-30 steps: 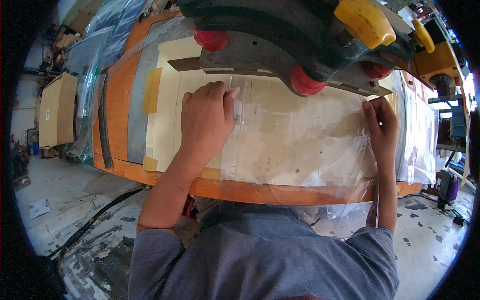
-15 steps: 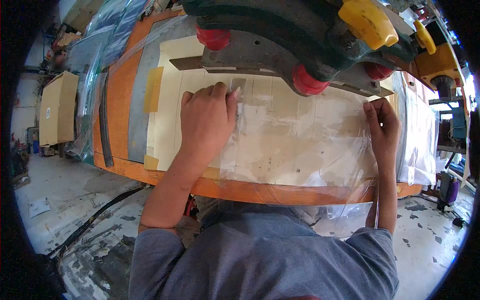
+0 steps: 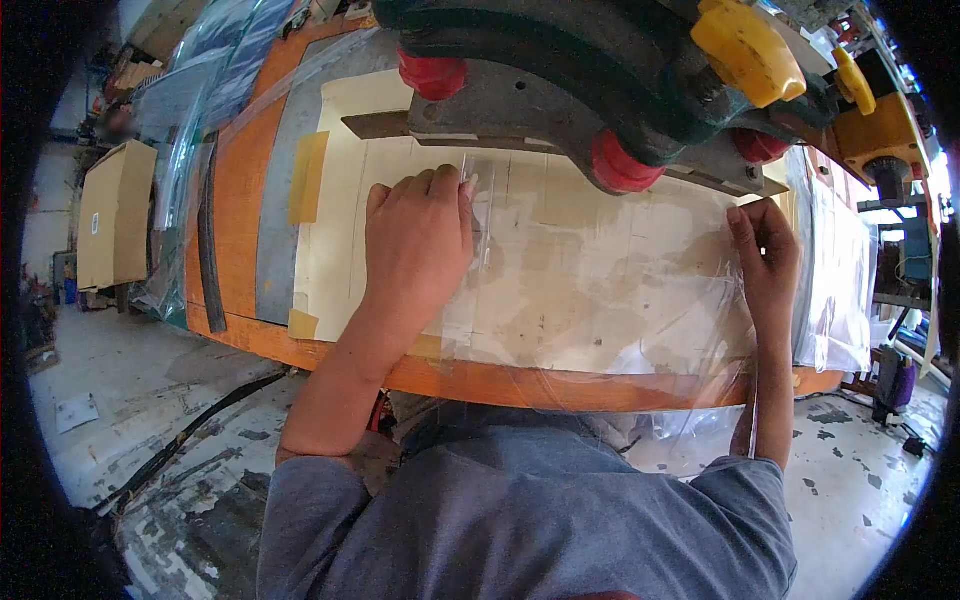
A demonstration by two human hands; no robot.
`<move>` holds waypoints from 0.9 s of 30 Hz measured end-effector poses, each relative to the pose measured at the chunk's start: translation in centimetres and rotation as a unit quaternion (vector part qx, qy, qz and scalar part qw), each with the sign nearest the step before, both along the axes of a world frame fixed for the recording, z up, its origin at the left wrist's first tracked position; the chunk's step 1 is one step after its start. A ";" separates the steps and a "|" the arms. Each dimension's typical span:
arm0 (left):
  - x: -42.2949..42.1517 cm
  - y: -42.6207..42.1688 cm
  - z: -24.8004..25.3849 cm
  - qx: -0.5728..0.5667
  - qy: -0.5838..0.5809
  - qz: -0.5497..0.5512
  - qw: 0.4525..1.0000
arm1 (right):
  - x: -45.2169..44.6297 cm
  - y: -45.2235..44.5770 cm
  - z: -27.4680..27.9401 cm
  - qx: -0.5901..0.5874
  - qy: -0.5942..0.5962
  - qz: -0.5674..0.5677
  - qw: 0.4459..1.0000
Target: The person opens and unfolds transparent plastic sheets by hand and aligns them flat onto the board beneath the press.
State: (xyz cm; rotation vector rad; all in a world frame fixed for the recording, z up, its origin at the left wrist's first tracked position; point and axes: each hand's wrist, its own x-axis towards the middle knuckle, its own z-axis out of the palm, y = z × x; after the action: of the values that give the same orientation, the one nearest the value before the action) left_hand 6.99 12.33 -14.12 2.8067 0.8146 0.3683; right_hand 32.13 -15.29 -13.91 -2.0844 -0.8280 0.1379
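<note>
Clear film point(image 3: 590, 290) edges faint; left hand point(image 3: 418, 235), grip hidden; right hand point(image 3: 768, 245) pinches.

Both arms point(image 3: 340, 375) reach forward. The left hand point(image 3: 418, 238) is palm down, fingers point(image 3: 425, 184) curled; the right hand point(image 3: 768, 245), well apart, pinches thumb against forefinger.

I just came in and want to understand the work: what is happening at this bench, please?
A person is handling thin clear plastic film with both hands. The left hand pinches it near its left edge, the right hand at its far right. The film lies over a cream board, just in front of the machine's metal bar.
</note>
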 end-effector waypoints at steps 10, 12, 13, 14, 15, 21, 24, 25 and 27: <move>-0.3 0.3 0.0 -0.044 -0.016 -0.002 0.999 | -0.2 0.1 0.3 -0.003 0.003 -0.006 1.000; -0.3 0.3 0.0 -0.045 -0.025 -0.007 0.999 | -0.2 0.1 0.5 -0.013 0.010 -0.004 1.000; -0.3 0.3 -0.1 -0.045 -0.033 -0.009 0.998 | -0.2 0.0 0.4 -0.013 0.010 -0.004 1.000; -0.4 0.3 -0.1 -0.046 -0.041 -0.012 0.998 | -0.1 0.0 0.3 -0.010 0.006 -0.005 1.000; -0.4 0.3 -0.1 -0.046 -0.042 -0.012 0.998 | -0.1 0.0 0.2 -0.006 0.003 -0.006 1.000; -0.2 0.4 0.1 -0.051 -0.008 -0.003 0.999 | 0.1 -0.1 0.3 -0.026 0.007 -0.018 0.999; 0.0 0.2 0.2 -0.035 -0.008 -0.005 0.999 | 0.3 -0.3 -0.1 -0.011 0.003 -0.008 1.000; 0.0 0.2 0.1 -0.030 -0.007 -0.001 1.000 | 0.2 -0.3 0.0 -0.011 0.004 -0.008 1.000; 0.0 0.1 0.1 -0.024 -0.005 0.004 1.000 | 0.0 -0.1 0.3 -0.013 0.017 -0.012 1.000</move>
State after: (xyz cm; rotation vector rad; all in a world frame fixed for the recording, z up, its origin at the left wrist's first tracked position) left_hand 6.96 12.48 -14.04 2.7568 0.8207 0.3578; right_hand 32.15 -15.42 -13.59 -2.1106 -0.7839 0.1708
